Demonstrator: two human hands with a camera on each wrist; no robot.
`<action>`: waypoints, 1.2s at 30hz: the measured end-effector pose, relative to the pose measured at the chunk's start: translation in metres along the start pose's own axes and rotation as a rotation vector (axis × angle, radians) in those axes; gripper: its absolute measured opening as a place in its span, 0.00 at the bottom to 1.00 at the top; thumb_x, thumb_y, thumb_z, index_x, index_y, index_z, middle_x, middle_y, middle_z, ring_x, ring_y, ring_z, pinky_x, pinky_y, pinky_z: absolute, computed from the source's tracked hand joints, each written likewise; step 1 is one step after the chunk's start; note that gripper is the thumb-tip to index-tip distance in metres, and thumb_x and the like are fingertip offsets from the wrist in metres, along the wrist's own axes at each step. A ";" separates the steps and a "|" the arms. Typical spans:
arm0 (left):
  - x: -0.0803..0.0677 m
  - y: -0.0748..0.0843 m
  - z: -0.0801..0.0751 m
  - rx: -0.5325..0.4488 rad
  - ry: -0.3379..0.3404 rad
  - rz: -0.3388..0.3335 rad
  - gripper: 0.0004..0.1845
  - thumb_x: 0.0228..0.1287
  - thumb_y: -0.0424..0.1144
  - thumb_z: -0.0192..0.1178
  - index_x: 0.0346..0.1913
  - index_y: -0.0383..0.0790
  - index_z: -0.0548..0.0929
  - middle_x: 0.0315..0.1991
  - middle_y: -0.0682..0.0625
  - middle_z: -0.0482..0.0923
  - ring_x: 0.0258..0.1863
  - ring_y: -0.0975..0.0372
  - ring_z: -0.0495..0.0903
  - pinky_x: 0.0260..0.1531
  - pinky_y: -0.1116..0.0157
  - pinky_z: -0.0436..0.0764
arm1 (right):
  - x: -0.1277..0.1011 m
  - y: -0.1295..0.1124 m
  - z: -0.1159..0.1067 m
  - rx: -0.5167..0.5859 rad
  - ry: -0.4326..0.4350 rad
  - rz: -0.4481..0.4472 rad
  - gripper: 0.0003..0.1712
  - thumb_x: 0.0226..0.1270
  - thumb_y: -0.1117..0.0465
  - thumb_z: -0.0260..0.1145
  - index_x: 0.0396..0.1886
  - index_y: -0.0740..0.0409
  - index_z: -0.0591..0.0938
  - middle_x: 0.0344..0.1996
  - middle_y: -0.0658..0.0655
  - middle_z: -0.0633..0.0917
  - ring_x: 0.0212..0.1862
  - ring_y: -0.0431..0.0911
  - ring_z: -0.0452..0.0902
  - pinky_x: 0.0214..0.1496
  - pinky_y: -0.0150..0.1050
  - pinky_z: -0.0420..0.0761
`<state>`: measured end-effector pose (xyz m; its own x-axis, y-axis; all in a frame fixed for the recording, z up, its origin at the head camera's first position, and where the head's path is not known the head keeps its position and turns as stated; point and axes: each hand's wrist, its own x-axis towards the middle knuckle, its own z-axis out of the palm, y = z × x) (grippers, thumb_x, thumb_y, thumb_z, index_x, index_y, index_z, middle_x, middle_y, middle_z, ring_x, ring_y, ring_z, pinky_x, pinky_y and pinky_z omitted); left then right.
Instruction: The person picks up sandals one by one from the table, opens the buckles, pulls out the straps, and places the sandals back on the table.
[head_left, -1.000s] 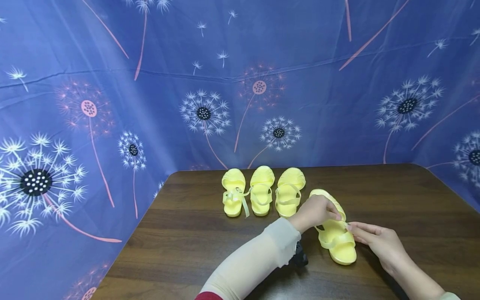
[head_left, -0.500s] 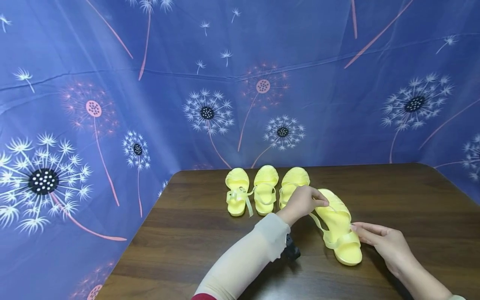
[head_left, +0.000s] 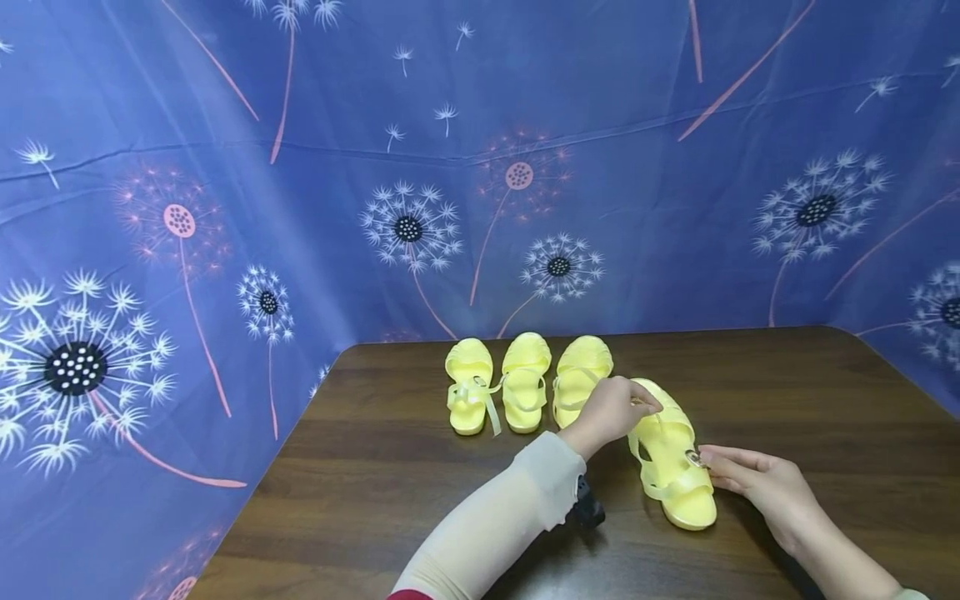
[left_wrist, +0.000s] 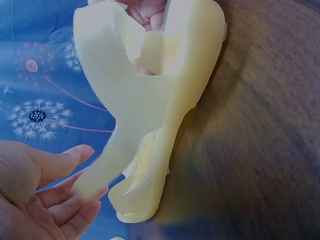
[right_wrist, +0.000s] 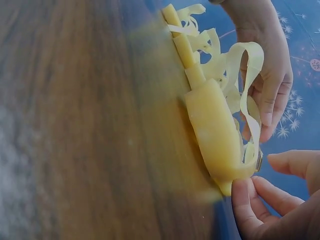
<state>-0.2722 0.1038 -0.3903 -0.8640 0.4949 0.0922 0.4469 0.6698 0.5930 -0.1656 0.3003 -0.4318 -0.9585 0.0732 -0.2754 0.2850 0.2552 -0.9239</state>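
Shifted slightly nearer, the soft yellow plastic sandal [head_left: 670,462]: we are pinching its strap [head_left: 654,432] with the left hand [head_left: 613,410] and its buckle [head_left: 693,457] with the right hand [head_left: 757,483].

Left arm in a long cream sleeve [head_left: 498,521] — dark red edging near the elbow — with both hands bare.

Dark wooden table [head_left: 390,500] before blue dandelion-print cloth [head_left: 225,167].

Head overview; wrist close-ups, shared sandal [head_left: 670,454]
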 end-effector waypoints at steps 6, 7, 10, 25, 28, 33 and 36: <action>0.003 -0.001 0.002 0.023 0.033 0.051 0.08 0.68 0.42 0.60 0.43 0.54 0.89 0.43 0.64 0.86 0.19 0.73 0.66 0.23 0.78 0.67 | -0.001 0.002 -0.002 -0.004 -0.003 -0.022 0.34 0.67 0.43 0.63 0.62 0.64 0.76 0.44 0.37 0.85 0.41 0.34 0.83 0.66 0.67 0.59; 0.003 -0.002 0.001 0.024 0.039 0.056 0.08 0.68 0.42 0.60 0.43 0.55 0.89 0.44 0.64 0.86 0.21 0.73 0.68 0.24 0.78 0.68 | 0.000 0.002 -0.001 -0.008 -0.006 -0.020 0.34 0.67 0.43 0.63 0.62 0.65 0.76 0.44 0.38 0.86 0.42 0.34 0.83 0.66 0.66 0.60; 0.002 -0.003 -0.002 0.026 0.060 0.066 0.08 0.68 0.42 0.60 0.44 0.55 0.89 0.46 0.64 0.85 0.31 0.75 0.77 0.29 0.79 0.70 | 0.001 0.002 -0.001 -0.025 -0.012 -0.014 0.33 0.68 0.42 0.62 0.61 0.64 0.77 0.44 0.39 0.86 0.42 0.35 0.83 0.63 0.58 0.69; -0.020 -0.026 -0.006 -0.305 0.153 0.000 0.16 0.66 0.37 0.63 0.55 0.42 0.83 0.46 0.53 0.86 0.41 0.70 0.82 0.36 0.78 0.77 | 0.003 0.000 -0.001 -0.038 -0.016 0.014 0.35 0.69 0.44 0.62 0.65 0.65 0.72 0.41 0.33 0.83 0.41 0.32 0.82 0.46 0.28 0.77; -0.025 -0.027 -0.008 -0.362 0.160 -0.018 0.17 0.66 0.37 0.63 0.56 0.40 0.82 0.46 0.50 0.86 0.40 0.70 0.82 0.34 0.78 0.77 | 0.003 0.000 0.000 -0.009 -0.017 0.023 0.39 0.69 0.45 0.62 0.68 0.69 0.67 0.42 0.35 0.82 0.40 0.31 0.82 0.44 0.27 0.80; -0.036 -0.025 -0.015 -0.385 0.184 -0.046 0.14 0.65 0.37 0.63 0.52 0.39 0.84 0.43 0.52 0.87 0.40 0.69 0.82 0.35 0.77 0.78 | 0.004 -0.001 0.003 0.005 -0.030 0.021 0.43 0.71 0.45 0.60 0.70 0.73 0.60 0.50 0.42 0.81 0.41 0.29 0.80 0.46 0.29 0.82; -0.045 -0.022 -0.016 -0.380 0.198 -0.090 0.10 0.63 0.37 0.65 0.46 0.39 0.87 0.39 0.53 0.88 0.34 0.70 0.82 0.32 0.76 0.78 | 0.003 -0.002 0.003 0.004 -0.040 0.019 0.43 0.71 0.45 0.60 0.70 0.73 0.60 0.52 0.43 0.80 0.41 0.27 0.79 0.48 0.31 0.82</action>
<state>-0.2470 0.0581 -0.3943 -0.9399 0.3036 0.1562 0.2828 0.4361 0.8543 -0.1695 0.2970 -0.4316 -0.9521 0.0395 -0.3031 0.3031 0.2507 -0.9194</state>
